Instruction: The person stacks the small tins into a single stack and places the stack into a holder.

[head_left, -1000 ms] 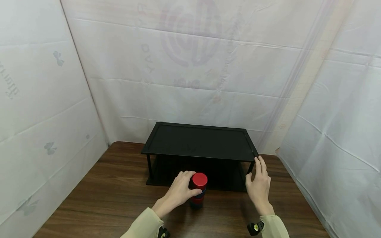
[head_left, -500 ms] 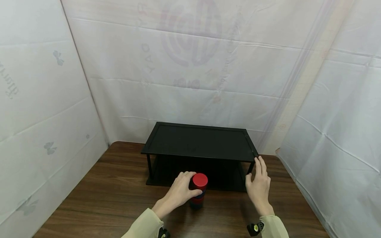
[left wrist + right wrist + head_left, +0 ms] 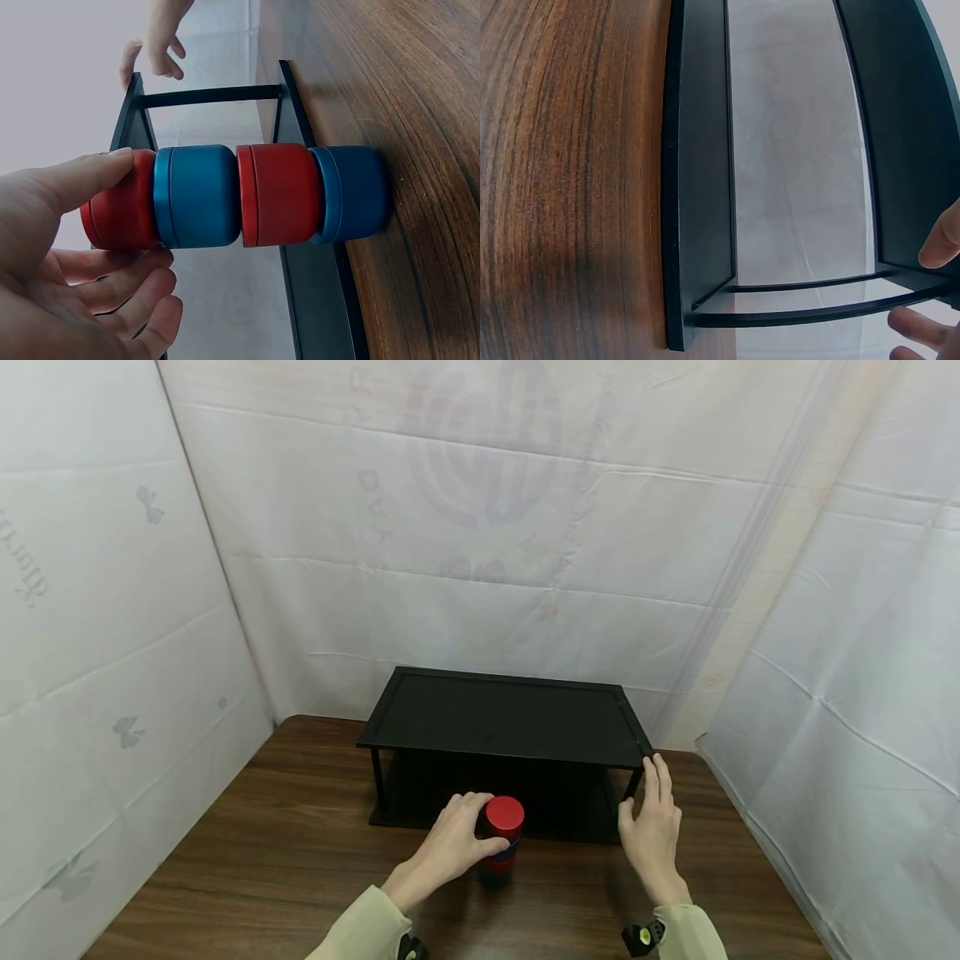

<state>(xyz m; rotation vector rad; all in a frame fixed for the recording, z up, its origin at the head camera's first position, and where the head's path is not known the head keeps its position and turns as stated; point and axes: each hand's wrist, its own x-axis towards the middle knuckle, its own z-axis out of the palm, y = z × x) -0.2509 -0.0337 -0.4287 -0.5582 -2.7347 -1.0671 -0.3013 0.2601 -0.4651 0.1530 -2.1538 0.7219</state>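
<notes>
Several small round canisters, red and blue by turns, stand stacked upright on the table just before a black two-level shelf (image 3: 510,714). My left hand (image 3: 446,843) holds the top red canister (image 3: 124,210) between thumb and fingers. Beneath it come a blue canister (image 3: 199,196), a second red canister (image 3: 281,195) and, on the tabletop, a dark blue canister (image 3: 356,193). At the shelf's front right corner is my right hand (image 3: 652,835), fingers extended to the upper board's edge and thumb spread apart. Only part of its thumb and fingers shows in the right wrist view.
The brown wood-grain table (image 3: 285,835) runs around the shelf and stack. Thin black posts (image 3: 377,777) carry the upper board. White sheeting (image 3: 480,543) hangs behind and on both sides. Dark wrist straps (image 3: 643,935) sit at both light green sleeves.
</notes>
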